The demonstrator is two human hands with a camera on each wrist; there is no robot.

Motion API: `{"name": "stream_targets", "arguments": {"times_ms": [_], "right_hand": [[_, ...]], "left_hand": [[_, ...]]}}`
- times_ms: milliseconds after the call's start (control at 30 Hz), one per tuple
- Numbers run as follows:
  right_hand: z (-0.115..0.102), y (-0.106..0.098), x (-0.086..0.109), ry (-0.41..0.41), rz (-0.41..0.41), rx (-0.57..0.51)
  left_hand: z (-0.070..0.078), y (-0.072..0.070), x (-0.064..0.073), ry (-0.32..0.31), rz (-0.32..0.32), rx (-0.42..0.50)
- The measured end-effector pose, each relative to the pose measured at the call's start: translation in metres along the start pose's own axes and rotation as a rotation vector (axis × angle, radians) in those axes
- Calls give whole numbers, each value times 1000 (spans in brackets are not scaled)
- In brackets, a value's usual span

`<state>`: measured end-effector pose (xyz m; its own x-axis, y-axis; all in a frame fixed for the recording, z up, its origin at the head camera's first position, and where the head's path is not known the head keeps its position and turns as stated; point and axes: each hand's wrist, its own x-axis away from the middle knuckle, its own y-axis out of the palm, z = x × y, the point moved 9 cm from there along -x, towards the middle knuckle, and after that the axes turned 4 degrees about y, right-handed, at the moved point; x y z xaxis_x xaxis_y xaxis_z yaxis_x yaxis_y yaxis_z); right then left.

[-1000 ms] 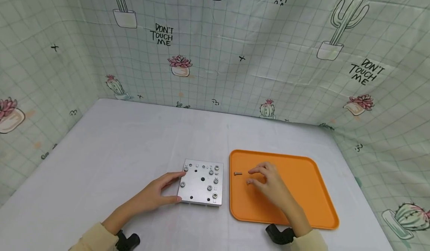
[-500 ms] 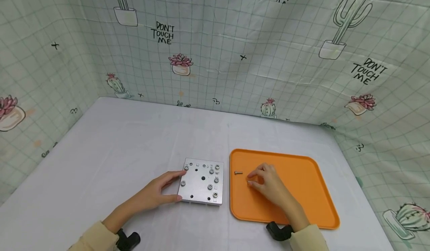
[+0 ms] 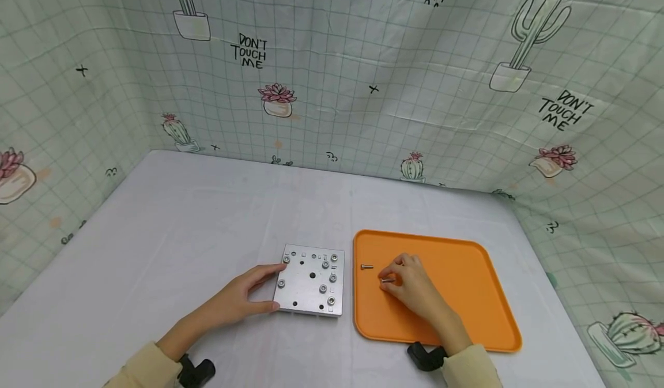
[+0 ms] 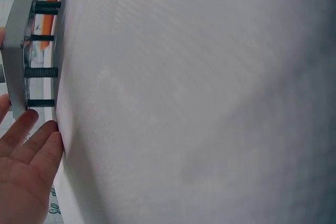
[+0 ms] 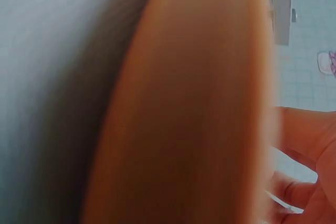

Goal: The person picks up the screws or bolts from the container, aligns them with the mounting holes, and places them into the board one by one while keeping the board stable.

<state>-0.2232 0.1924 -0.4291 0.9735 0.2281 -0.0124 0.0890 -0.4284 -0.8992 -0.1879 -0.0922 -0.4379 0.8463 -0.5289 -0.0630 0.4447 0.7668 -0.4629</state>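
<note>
My left hand (image 3: 241, 298) rests at the left side of a square metal plate (image 3: 303, 293), index finger and thumb spread along its edge. Several socket-head screws stand in the plate's holes, among other holes that are bare. From the side, in the left wrist view, threaded shanks (image 4: 42, 72) poke out beneath the plate (image 4: 17, 40), and the left hand's fingers (image 4: 39, 150) lie beside it. Over the orange tray (image 3: 477, 296), my right hand (image 3: 415, 290) pinches a small screw (image 3: 387, 280) between thumb and fingertips. A second screw (image 3: 366, 267) lies in the tray near its left rim.
A white cloth (image 3: 207, 221) covers the table. Behind and on both sides hangs a curtain (image 3: 332, 59) printed with cacti. The tray's raised rim faces the plate across a narrow strip of cloth. Blurred tray wall (image 5: 210, 103) fills much of the right wrist view.
The right hand's thumb and fingers have drawn together, and a screw now shows lengthwise between them. That hand has shifted slightly left. The left hand and plate keep their places.
</note>
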Motion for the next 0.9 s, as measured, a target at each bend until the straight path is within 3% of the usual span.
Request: {"name": "stream_targets", "arguments": {"times_ms": [567, 900], "right_hand": [[0, 0, 0, -14, 42, 31], [-2, -10, 4, 0, 71, -29]], "left_hand": [[-1, 0, 0, 5, 2, -18], [-2, 1, 0, -5, 3, -37]]}}
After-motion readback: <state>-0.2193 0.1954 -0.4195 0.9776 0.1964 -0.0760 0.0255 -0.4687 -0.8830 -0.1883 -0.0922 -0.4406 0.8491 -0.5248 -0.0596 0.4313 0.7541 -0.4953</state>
